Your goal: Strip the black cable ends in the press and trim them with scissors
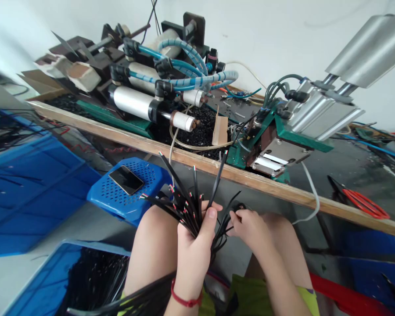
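Note:
My left hand (pixel 195 239) is closed around a bundle of black cables (pixel 184 204) whose stripped ends fan up and to the left, showing red, white and green cores. My right hand (pixel 248 226) pinches one or more of the black cables just right of the bundle, fingers curled. Both hands sit over my knees, below the wooden edge of the bench (pixel 217 169). One cable end (pixel 224 153) reaches up towards the green wire-stripping machine (pixel 276 140).
A pneumatic machine with white cylinders and blue hoses (pixel 158 87) stands at the back left. A phone (pixel 126 179) lies on a blue perforated stool (pixel 131 191). A blue bin of black cables (pixel 88 281) is at lower left. Red-handled scissors (pixel 362 202) lie on the bench at right.

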